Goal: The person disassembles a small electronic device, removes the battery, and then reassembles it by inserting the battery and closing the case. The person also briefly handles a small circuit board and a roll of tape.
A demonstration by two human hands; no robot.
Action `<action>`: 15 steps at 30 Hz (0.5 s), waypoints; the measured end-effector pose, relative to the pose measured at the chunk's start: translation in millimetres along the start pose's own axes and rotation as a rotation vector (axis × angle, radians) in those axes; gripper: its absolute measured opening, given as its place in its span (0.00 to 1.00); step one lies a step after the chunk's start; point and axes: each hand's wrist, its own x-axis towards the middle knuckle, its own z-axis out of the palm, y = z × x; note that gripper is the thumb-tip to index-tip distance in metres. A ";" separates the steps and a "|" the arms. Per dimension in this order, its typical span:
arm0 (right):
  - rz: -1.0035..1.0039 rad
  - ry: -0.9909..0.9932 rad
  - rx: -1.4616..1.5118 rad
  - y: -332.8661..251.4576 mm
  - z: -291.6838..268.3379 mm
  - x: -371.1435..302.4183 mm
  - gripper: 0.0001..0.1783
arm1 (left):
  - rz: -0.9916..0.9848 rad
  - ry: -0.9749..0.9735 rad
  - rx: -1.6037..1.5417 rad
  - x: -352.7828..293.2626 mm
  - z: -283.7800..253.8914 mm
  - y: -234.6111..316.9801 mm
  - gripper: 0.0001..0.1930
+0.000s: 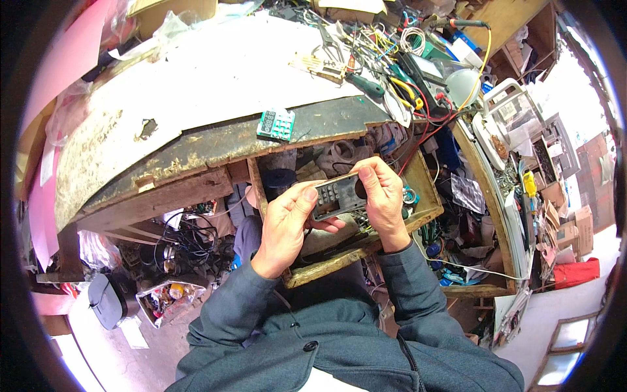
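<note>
Between both hands, above an open wooden drawer (307,273), I hold a small grey keypad panel (336,196) with rows of small buttons or button holes on its left part. My left hand (287,225) grips its left end, the thumb on top and the fingers underneath. On the right end, the thumb and fingers of my right hand (384,199) are closed and cover part of the panel. A green circuit board (276,125) with a dark digit display and pale keys lies on the bench edge, beyond my hands.
White sheeting (215,72) covers much of the bench (196,145). A green-handled screwdriver (366,85), pliers, tangled wires and a meter (423,70) crowd the far right. Another cluttered drawer (483,287) stands at the right. A bin of scraps (166,304) and a black bag (110,300) are at lower left.
</note>
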 end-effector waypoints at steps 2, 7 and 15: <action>-0.012 0.004 -0.003 1.4 1.0 0.1 0.14 | 0.008 0.011 -0.008 0.0 0.3 0.5 0.29; 0.075 0.036 0.051 7.4 3.3 4.6 0.14 | 0.013 0.016 -0.159 5.9 -1.4 -6.8 0.29; 0.188 0.068 0.223 1.6 3.1 0.2 0.12 | -0.028 -0.026 -0.033 6.0 1.6 -8.4 0.34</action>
